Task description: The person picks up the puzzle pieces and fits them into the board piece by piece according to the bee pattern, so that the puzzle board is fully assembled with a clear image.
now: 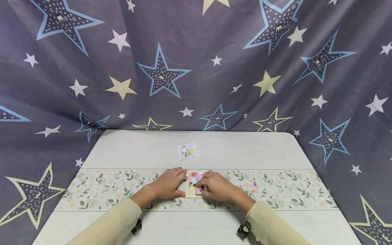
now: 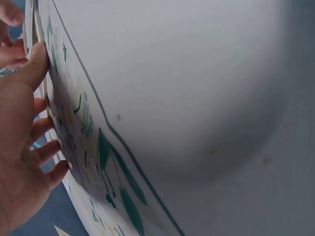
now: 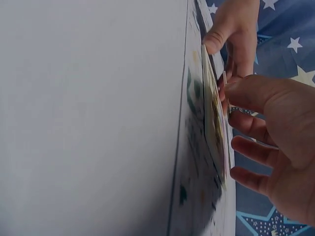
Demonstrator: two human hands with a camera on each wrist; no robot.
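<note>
A wooden puzzle board (image 1: 190, 193) with a pink picture lies on the floral strip. The left hand (image 1: 169, 182) rests at its left edge, thumb and fingertips against the border; the left wrist view shows this hand (image 2: 22, 132) with fingers spread along the edge. Over the board's right part, the right hand (image 1: 215, 185) pinches a small pink piece (image 1: 198, 190) between thumb and index finger. From the right wrist view, that hand (image 3: 280, 132) holds the thin piece on edge just above the board (image 3: 212, 118). The right hand hides part of the board.
A square card (image 1: 188, 151) with a bee picture lies behind the board on the white table (image 1: 245, 149). Pink pieces (image 1: 253, 186) lie on the floral strip right of the right hand. A star-patterned cloth (image 1: 196, 85) hangs behind the table.
</note>
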